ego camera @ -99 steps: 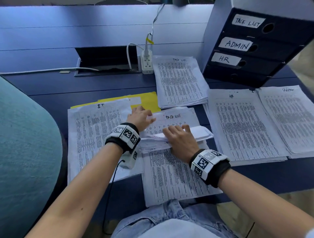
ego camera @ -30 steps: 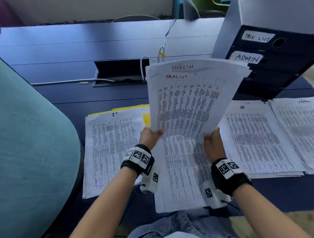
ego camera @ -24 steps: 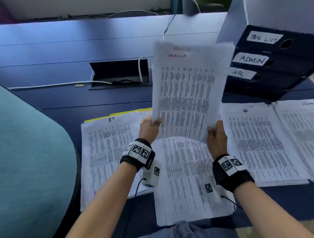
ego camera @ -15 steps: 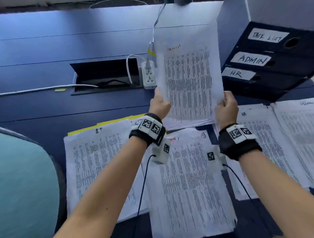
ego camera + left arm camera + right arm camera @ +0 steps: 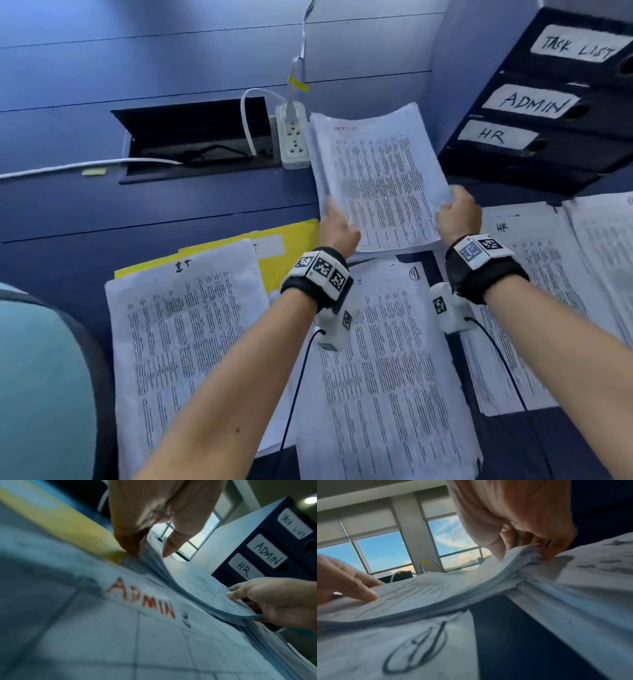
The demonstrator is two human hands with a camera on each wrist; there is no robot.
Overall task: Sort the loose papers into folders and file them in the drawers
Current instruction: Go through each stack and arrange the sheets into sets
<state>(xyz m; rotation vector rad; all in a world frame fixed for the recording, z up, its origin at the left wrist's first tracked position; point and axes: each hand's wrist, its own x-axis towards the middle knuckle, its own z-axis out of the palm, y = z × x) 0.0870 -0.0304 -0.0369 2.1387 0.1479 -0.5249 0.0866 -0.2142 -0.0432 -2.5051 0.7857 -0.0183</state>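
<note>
Hands: left hand (image 5: 337,229) and right hand (image 5: 457,214) each pinch a near corner of the paper stack (image 5: 376,178), thumbs on top.
Stack: sagging, far edge low over the table (image 5: 205,202), just right of the power strip (image 5: 292,137).
Advice: lower it level and square the edges before letting go.
Around: drawers (image 5: 548,102) at far right, yellow folder (image 5: 291,246) at left, other paper piles (image 5: 376,359) nearer.
Obstacle: power strip and its cable crowd the left edge.

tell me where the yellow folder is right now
In the head view the yellow folder lies left of centre on the desk, partly under the IT paper pile, just left of the left hand.
</note>
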